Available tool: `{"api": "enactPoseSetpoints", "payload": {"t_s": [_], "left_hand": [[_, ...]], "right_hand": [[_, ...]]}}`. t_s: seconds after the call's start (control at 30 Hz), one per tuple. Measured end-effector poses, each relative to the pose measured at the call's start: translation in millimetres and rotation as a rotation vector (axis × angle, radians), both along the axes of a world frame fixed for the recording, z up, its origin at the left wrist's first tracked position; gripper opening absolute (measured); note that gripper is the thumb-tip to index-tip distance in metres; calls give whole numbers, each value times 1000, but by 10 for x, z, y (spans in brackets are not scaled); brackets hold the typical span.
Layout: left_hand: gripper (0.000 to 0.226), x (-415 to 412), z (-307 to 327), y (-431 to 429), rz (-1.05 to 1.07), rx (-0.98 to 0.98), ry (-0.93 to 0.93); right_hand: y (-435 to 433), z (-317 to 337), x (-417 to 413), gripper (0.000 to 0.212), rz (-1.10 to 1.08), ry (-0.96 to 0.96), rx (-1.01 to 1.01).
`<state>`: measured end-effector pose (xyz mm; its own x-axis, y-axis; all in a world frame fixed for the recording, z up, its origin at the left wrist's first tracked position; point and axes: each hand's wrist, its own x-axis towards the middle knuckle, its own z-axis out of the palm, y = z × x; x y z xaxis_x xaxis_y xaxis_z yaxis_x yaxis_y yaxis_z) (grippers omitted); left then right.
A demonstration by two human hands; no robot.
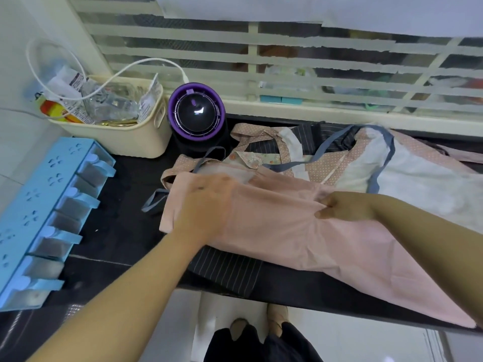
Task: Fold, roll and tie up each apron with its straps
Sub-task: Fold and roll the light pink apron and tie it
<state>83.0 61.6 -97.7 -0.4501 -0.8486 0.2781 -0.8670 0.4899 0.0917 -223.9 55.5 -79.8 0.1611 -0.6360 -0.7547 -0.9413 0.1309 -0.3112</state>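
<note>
On the dark counter (117, 231) the pink apron (287, 236) lay across a striped apron (227, 270). The left grip (206, 205) pressed flat on its left end; the right grip (345, 207) pinched a crease near its middle.

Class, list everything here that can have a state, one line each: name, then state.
Pink apron, folded lengthwise, lying flat, not rolled or tied.
Left hand, flat on the pink apron.
Right hand, pinching a fold of the pink apron.
Striped apron, spread out under the pink apron.
White apron, spread out, straps loose.
Basket, filled with packets.
Fan, facing up; running or not, cannot tell.
</note>
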Motion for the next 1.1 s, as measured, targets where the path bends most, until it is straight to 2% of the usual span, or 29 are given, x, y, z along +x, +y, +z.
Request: {"api": "enactPoseSetpoints", "payload": {"t_s": [0.07,0.1,0.2,0.33,0.43,0.53,0.67,0.73,0.83,0.93,1.1], "left_hand": [[48,-349,-3,-41,-241,185,-54],[52,-505,-16,-95,-245,317,-97],[56,-744,-62,-363,-162,468,-241],[24,-882,-115,-694,-164,514,-360],[28,-932,-133,-798,-119,496,-425],[31,-961,-244,-846,-54,470,-444],[34,-1007,-380,-834,16,403,-476],[36,-1033,-414,-810,38,363,-500],[45,-1029,-452,-787,25,240,-378],[34,-989,-527,-782,26,33,-213],[30,-969,-688,-810,-27,13,-78]], "right_hand": [[-73,17,-96,26,-21,-27,16],[-109,33,-153,12,-20,-33,24],[-215,23,-261,26,-1,-31,-8],[-267,-109,-442,34,103,49,-8],[-262,-139,-598,32,52,46,-34],[-321,-205,-752,38,-32,30,-181],[-331,-395,-889,47,-11,218,-418],[-302,-504,-924,49,30,234,-529],[-281,-610,-988,52,19,137,-619],[-277,-654,-1081,50,-29,59,-689],[-202,-744,-1124,42,-111,-40,-864]]}}
